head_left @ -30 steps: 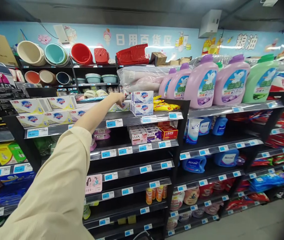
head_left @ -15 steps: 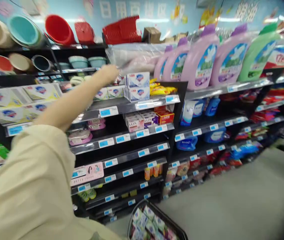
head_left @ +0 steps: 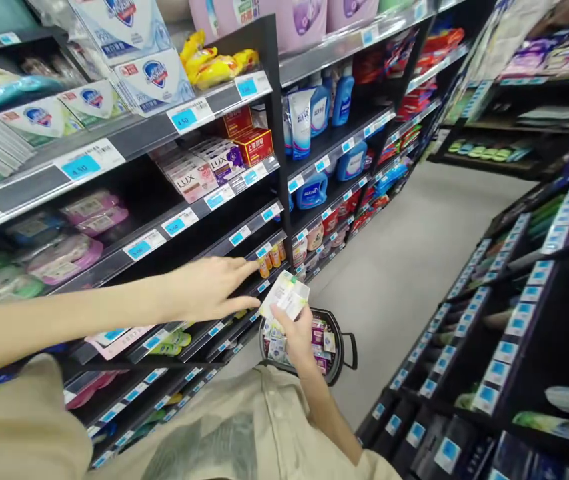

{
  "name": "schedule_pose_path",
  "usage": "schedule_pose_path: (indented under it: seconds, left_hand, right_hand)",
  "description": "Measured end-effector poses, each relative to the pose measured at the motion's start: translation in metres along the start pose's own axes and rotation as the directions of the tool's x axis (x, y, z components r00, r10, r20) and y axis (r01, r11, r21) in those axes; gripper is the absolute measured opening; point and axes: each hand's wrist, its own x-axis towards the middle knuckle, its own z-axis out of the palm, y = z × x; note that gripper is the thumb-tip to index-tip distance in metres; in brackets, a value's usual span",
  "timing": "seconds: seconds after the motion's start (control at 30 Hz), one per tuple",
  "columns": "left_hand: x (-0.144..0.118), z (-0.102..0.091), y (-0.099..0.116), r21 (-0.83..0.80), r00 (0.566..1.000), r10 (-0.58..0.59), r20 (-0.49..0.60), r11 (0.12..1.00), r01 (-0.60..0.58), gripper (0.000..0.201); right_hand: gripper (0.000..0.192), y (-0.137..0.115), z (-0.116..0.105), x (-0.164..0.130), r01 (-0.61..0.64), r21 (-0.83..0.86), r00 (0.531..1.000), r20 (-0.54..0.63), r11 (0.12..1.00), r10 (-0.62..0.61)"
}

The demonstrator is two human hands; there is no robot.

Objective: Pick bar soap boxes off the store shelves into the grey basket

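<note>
My right hand (head_left: 299, 333) grips a small white and pale-green soap box (head_left: 288, 293), with the thumb across its near face. To its left, my left hand (head_left: 217, 287) is open, fingers stretched toward the box and nothing seen in it. A small gap appears between those fingertips and the box. Below my right hand, a black shopping basket (head_left: 338, 373) on the floor holds several soap boxes (head_left: 320, 337), partly hidden by the hand and the box. More white soap boxes (head_left: 151, 77) are stacked on the upper shelf to the left.
Black shelving (head_left: 149, 130) with price tags runs along the left, carrying LUX soap boxes (head_left: 191, 180), yellow packets (head_left: 219, 65) and blue bottles (head_left: 343, 97). Another shelf unit (head_left: 507, 313) stands close on the right. Grey floor (head_left: 414, 220) lies between them.
My left arm has come down from the top shelf to beside the soap box. My right hand and its box have come into view. The camera now looks lower, down the aisle.
</note>
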Motion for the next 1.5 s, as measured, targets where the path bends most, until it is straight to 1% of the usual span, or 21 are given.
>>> schedule_pose_path:
  seconds: [0.1,0.17,0.23,0.3,0.37,0.47,0.53,0.63,0.7,0.73,0.8,0.83,0.9,1.0,1.07,1.17,1.23,1.3,1.4,1.47,1.5]
  left_hand:
    - [0.019,0.028,0.005,-0.202,0.984,0.006,0.179,0.979,0.03,0.095]
    - [0.035,0.047,0.004,-0.329,0.982,0.035,0.185,0.944,0.028,0.101]
    - [0.048,0.058,0.002,-0.413,0.986,0.085,0.144,0.911,-0.019,0.097]
    - [0.056,0.061,0.0,-0.481,0.98,0.156,0.121,0.873,-0.079,0.083]
    - [0.06,0.057,-0.002,-0.547,0.963,0.23,0.141,0.829,-0.118,0.069]
    - [0.06,0.049,-0.007,-0.663,0.93,0.306,0.204,0.742,-0.099,0.062]
    - [0.06,0.048,-0.011,-0.716,0.922,0.325,0.212,0.693,-0.08,0.061]
    - [0.059,0.052,-0.013,-0.73,0.931,0.349,0.103,0.663,-0.168,0.061]
    - [0.057,0.055,-0.012,-0.695,0.923,0.385,-0.021,0.658,-0.29,0.062]
    - [0.056,0.055,-0.011,-0.657,0.907,0.413,-0.084,0.661,-0.362,0.06]
    - [0.053,0.054,-0.009,-0.532,0.848,0.5,-0.177,0.676,-0.51,0.044]
    - [0.051,0.053,-0.008,-0.451,0.805,0.565,-0.179,0.68,-0.578,0.032]
    - [0.046,0.05,-0.008,-0.299,0.704,0.705,-0.082,0.657,-0.692,0.013]
    - [0.039,0.046,-0.007,-0.138,0.553,0.825,0.117,0.565,-0.814,0.018]
    - [0.036,0.045,-0.006,-0.064,0.476,0.859,0.191,0.494,-0.867,0.02]
    - [0.032,0.045,-0.005,0.017,0.391,0.894,0.218,0.397,-0.918,0.022]
    - [0.032,0.047,-0.006,0.094,0.361,0.916,0.176,0.35,-0.932,0.022]
    - [0.031,0.05,-0.007,0.169,0.364,0.921,0.139,0.34,-0.925,0.022]
    - [0.028,0.052,-0.004,0.191,0.419,0.896,0.148,0.39,-0.901,0.022]
    - [0.023,0.051,0.002,0.162,0.484,0.864,0.137,0.462,-0.872,0.02]
    - [0.021,0.049,0.006,0.153,0.545,0.832,0.103,0.528,-0.835,0.026]
  right_hand:
    - [0.065,-0.009,0.011,-0.022,0.096,-0.046,0.993,0.068,0.994,-0.093]
    - [0.064,-0.012,0.012,-0.034,0.156,-0.091,0.987,0.054,0.984,-0.151]
    - [0.065,-0.015,0.009,-0.042,0.181,-0.113,0.984,0.027,0.977,-0.179]
    - [0.065,-0.016,0.003,-0.048,0.192,-0.107,0.981,0.009,0.975,-0.192]
    - [0.066,-0.018,-0.005,-0.05,0.184,-0.069,0.982,-0.019,0.98,-0.186]
    - [0.072,-0.018,-0.016,-0.048,0.095,0.101,0.99,-0.113,0.99,-0.083]
    - [0.078,-0.019,-0.021,-0.045,0.039,0.23,0.987,-0.158,0.972,-0.002]
    - [0.082,-0.021,-0.024,-0.045,-0.03,0.316,0.988,-0.135,0.948,0.077]
    - [0.082,-0.021,-0.023,-0.047,-0.084,0.347,0.992,-0.062,0.934,0.112]
    - [0.082,-0.021,-0.022,-0.049,-0.107,0.366,0.992,-0.017,0.924,0.121]
    - [0.079,-0.021,-0.02,-0.052,-0.146,0.419,0.989,0.062,0.896,0.132]
    - [0.077,-0.021,-0.019,-0.052,-0.168,0.449,0.986,0.091,0.878,0.143]
    - [0.072,-0.022,-0.017,-0.052,-0.213,0.497,0.977,0.122,0.841,0.175]
    - [0.07,-0.024,-0.013,-0.051,-0.238,0.519,0.971,0.144,0.821,0.191]
    - [0.07,-0.024,-0.008,-0.052,-0.236,0.517,0.971,0.162,0.823,0.177]
    - [0.067,-0.024,0.0,-0.052,-0.212,0.517,0.977,0.137,0.829,0.164]
    - [0.064,-0.026,0.006,-0.05,-0.18,0.521,0.983,0.066,0.834,0.171]
    - [0.066,-0.028,0.008,-0.047,-0.153,0.527,0.983,-0.009,0.836,0.185]
    - [0.07,-0.029,0.008,-0.045,-0.108,0.502,0.981,-0.088,0.858,0.175]
    - [0.067,-0.027,0.003,-0.047,-0.065,0.46,0.978,-0.145,0.886,0.147]
    - [0.065,-0.025,0.0,-0.048,-0.04,0.437,0.976,-0.174,0.899,0.128]
